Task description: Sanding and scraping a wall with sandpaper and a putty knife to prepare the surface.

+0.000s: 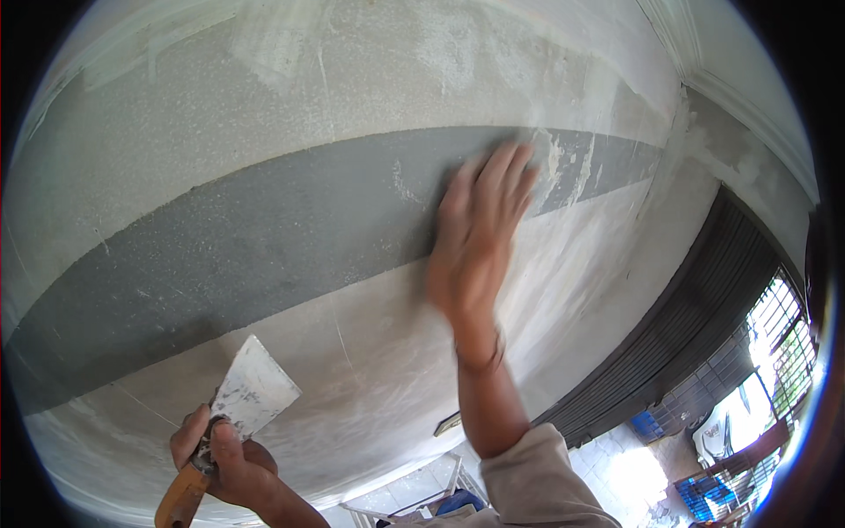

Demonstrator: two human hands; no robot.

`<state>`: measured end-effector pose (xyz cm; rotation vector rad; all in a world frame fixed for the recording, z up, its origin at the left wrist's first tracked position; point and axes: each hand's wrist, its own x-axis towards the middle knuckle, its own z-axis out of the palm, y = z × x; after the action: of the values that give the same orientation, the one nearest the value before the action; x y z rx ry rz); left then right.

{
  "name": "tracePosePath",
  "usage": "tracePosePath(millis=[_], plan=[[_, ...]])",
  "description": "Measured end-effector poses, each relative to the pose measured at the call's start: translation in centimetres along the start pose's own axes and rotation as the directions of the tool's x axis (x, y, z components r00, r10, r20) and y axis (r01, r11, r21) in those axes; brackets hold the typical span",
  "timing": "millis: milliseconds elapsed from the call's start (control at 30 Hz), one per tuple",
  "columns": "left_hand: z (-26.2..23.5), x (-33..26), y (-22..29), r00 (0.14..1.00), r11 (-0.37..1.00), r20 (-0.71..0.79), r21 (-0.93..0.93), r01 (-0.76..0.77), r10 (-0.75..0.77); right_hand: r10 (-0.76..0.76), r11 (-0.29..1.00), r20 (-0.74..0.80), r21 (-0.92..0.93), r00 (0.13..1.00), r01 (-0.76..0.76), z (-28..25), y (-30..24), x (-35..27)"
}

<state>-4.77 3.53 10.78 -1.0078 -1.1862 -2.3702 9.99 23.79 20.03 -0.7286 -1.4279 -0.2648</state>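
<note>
My left hand (239,462) is wrapped round the wooden handle of a putty knife (256,387), low on the left. The knife's wide metal blade points up and is smeared with white filler. Higher up and right of the middle, my right hand (480,224) lies with its fingers stretched out against a dark grey band (290,220) on the wall. It is slightly blurred. White patches and drips of filler (572,163) mark the band just right of its fingertips.
Paler grey plaster (370,84) covers the wall above and below the band. To the right are a dark ribbed shutter (678,308) and a barred opening (783,334). Far below stand a white motorbike (711,436), blue crates (709,497) and metal framing (458,475) near me.
</note>
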Motion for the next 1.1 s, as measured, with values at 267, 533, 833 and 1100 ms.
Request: tracePosePath(millis=[267,533,833,1100], plan=[[-0.2,-0.2,0.6,0.999,0.997,-0.021,-0.072,0.037,-0.038,-0.003,0.999,0.012,0.051,1.000,0.002,-0.3,1.1,-3.2],[-0.8,-0.4,0.3,0.999,0.999,0.012,-0.017,0.049,-0.049,-0.056,0.998,0.063,0.011,0.996,0.055,-0.8,1.2,-3.8],[-1.2,-0.1,0.7,0.999,0.999,-0.006,-0.019,0.043,-0.043,-0.019,0.997,0.022,0.070,1.000,0.018,-1.1,1.3,-0.8],[0.1,-1.1,0.3,0.996,0.996,0.026,-0.023,0.088,-0.087,0.076,0.994,0.025,0.076,0.997,-0.078,-1.4,-0.1,0.7]])
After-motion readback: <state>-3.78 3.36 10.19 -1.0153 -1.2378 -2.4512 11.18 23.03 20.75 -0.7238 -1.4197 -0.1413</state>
